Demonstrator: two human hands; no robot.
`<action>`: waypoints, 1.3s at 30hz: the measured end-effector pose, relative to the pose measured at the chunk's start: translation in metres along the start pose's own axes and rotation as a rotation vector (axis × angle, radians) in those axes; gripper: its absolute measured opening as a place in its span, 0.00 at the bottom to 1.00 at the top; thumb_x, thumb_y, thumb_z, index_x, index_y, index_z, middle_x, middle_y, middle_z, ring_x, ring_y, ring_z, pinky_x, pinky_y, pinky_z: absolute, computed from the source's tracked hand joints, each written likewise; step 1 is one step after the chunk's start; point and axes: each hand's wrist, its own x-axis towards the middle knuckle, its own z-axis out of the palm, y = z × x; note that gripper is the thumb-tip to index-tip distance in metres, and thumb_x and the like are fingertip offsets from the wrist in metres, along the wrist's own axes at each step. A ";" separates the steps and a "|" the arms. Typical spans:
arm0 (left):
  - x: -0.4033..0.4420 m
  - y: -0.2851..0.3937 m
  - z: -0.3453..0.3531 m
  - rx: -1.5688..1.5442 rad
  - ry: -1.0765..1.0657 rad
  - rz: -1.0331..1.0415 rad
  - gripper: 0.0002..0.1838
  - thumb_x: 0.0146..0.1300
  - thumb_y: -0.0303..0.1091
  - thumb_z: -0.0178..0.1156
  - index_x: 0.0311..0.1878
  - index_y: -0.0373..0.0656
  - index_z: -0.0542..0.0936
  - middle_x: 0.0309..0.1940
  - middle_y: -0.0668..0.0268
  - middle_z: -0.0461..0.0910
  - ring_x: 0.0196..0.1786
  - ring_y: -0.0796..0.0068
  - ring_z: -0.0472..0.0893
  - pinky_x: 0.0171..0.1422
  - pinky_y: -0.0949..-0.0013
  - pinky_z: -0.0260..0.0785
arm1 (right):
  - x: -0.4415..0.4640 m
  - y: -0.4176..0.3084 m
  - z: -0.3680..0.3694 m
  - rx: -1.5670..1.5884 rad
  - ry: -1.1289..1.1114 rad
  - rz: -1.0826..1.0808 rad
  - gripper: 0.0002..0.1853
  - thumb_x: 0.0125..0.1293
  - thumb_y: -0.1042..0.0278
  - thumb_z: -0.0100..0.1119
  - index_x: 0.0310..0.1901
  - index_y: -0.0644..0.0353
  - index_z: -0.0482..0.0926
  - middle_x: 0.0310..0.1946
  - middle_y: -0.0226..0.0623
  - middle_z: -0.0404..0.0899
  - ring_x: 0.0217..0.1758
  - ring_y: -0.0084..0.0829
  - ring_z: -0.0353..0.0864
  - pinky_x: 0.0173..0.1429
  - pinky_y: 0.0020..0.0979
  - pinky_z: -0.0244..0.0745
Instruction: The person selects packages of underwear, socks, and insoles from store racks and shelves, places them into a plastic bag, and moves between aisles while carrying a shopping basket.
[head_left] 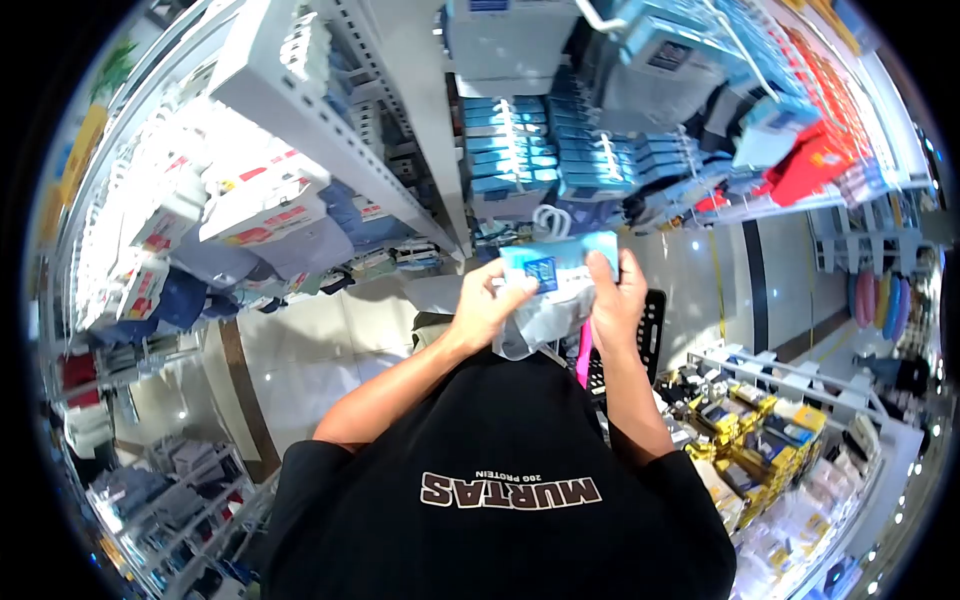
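In front of my chest I hold a clothing packet point(552, 285) with a light-blue header card, a dark-blue label, a white hook on top and pale grey contents below. My left hand point(485, 308) grips its left side, the thumb lying across the card near the label. On the right edge, my right hand point(617, 298) pinches the card between thumb and fingers. A black basket point(652, 335) with a pink handle point(584, 354) is partly hidden behind my right forearm and the packet.
Ahead, rows of similar blue-topped packets point(508, 150) hang on a rack. Packs with white cards point(265, 205) hang to the left, and red packs point(815, 165) at the far right. A bin of yellow packets point(750, 440) stands at my lower right. Tiled floor point(310, 345) shows below.
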 end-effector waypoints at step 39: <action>-0.019 -0.014 -0.023 0.298 0.174 -0.008 0.21 0.58 0.24 0.51 0.57 0.38 0.76 0.37 0.70 0.76 0.37 0.83 0.73 0.41 0.75 0.67 | 0.187 -0.133 0.131 -0.117 -0.320 -0.398 0.35 0.64 0.49 0.69 0.61 0.72 0.72 0.51 0.44 0.80 0.55 0.31 0.77 0.60 0.28 0.71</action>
